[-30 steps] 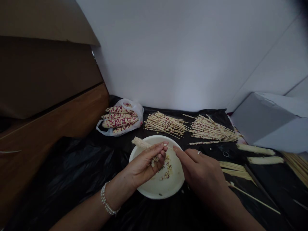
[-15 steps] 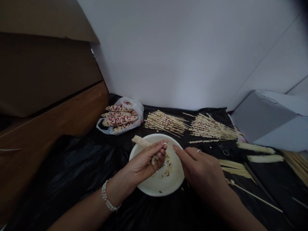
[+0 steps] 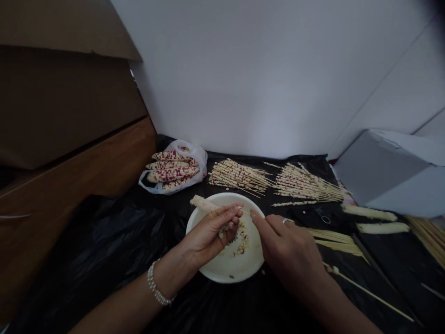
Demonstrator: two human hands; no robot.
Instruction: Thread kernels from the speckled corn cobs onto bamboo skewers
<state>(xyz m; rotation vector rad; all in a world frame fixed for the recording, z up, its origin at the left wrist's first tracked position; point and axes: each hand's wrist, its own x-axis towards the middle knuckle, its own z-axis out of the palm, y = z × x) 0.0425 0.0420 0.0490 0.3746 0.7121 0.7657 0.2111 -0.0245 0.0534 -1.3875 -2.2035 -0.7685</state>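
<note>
Over a white bowl [image 3: 205,273] with loose kernels [image 3: 241,246] inside, my left hand [image 3: 212,234] is closed round several corn kernels, one pinched between thumb and fingertip. A stripped cob [image 3: 201,203] rests across the bowl's left rim, partly behind that hand. My right hand [image 3: 292,250] is closed on a thin wooden skewer [image 3: 246,212], whose tip meets the kernel at my left fingertips. The rest of the skewer is hidden by the right hand.
Speckled corn cobs [image 3: 172,174] lie in a plastic bag [image 3: 201,160] at the back left. Two piles of kernel-threaded skewers [image 3: 236,176] lie behind the bowl. Bare skewers [image 3: 342,246], two pale cobs [image 3: 382,228] and a white box [image 3: 385,171] are at the right.
My right hand has turned slightly, and its fingers have shifted a little. My left hand stays nearly where it was, still holding the kernels.
</note>
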